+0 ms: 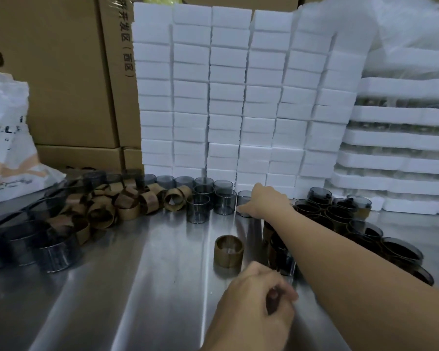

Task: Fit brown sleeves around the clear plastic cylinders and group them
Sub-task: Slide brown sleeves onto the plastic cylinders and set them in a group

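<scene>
My right hand (261, 201) reaches far forward and grips a clear cylinder (243, 197) at the end of a row of bare clear cylinders (200, 201). My left hand (259, 302) hovers low over the near table with its fingers curled into a loose fist; nothing shows in it. Just beyond it one cylinder in a brown sleeve (229, 252) stands alone. A group of sleeved cylinders (340, 216) stands to the right, partly hidden by my right forearm. Loose brown sleeves (112, 206) lie in a pile at the left.
The work surface is a shiny steel table (137, 287). More bare cylinders (36, 244) cluster at the near left. White foam blocks (238, 97) are stacked behind, foam trays (395, 148) at the right, cardboard boxes (69, 72) and a white bag (8, 143) at the left.
</scene>
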`<state>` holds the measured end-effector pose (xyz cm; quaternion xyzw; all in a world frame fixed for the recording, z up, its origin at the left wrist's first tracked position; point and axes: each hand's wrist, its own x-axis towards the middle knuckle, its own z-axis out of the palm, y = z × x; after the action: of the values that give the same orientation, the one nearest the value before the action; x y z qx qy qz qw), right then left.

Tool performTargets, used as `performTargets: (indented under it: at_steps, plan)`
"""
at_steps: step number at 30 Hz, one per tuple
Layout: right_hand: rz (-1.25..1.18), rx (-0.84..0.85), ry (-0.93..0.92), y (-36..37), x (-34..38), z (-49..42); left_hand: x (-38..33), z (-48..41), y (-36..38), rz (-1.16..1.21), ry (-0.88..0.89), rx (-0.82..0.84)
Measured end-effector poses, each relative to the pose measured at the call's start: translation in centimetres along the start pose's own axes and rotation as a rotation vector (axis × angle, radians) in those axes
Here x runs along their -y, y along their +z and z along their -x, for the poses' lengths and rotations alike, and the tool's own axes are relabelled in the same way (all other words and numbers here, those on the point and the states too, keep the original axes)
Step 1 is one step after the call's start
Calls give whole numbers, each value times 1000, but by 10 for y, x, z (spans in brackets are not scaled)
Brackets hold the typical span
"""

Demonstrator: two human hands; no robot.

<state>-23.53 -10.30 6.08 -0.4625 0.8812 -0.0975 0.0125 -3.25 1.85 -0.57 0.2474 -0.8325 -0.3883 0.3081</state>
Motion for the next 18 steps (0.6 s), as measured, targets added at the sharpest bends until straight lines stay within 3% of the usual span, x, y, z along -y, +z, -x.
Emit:
performTargets:
  at_steps: [5, 10, 14, 18]
  plan:
    - [-199, -182, 45, -10, -4, 4, 3, 0, 2, 26, -2, -13]
    - [-468, -433, -170, -28, -15, 45, 3, 2, 2, 91, -36, 3]
    - [-614, -507, -328, -19, -35, 116, -11, 7, -5, 235, -103, -15]
    - [-687, -587, -362, -9, -60, 180, -25, 15, -9, 418, -75, -110]
